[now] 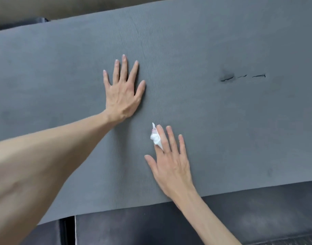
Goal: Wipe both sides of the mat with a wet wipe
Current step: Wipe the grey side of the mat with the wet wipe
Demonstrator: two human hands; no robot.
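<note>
Mat material: I see a grey foam mat (222, 121) with a fine ribbed, wavy weave pressed into its surface; it is matte and flat.
Mat shape: a long sheet running side to side and filling most of my view, its near edge sagging a little past the dark surface (257, 214) it lies on.
Mat damage: toward the right end I count three small tears (226, 78) in a row, the leftmost the widest with a puckered dent above it.
Mat marks: faint darker smudges show near the left end and one near the near edge at the right.
Support: under the near edge is a dark, smooth, leather-like surface with a seam and a pale piping line (75, 230) running through it.
Far edge: beyond the mat's far edge I see a dull olive-brown band (63, 7); what it is I cannot tell.
Left hand: my left hand (124, 92) lies palm down near the mat's middle, fingers straight and spread, holding nothing, pressing the mat flat.
Right hand: my right hand (171, 163) lies closer to the near edge, fingers stretched out straight, thumb splayed.
Wet wipe: a crumpled white wet wipe (155, 137) sits under the right forefinger, bunched beside it and pressed against the mat.
Arms: both forearms are bare.
</note>
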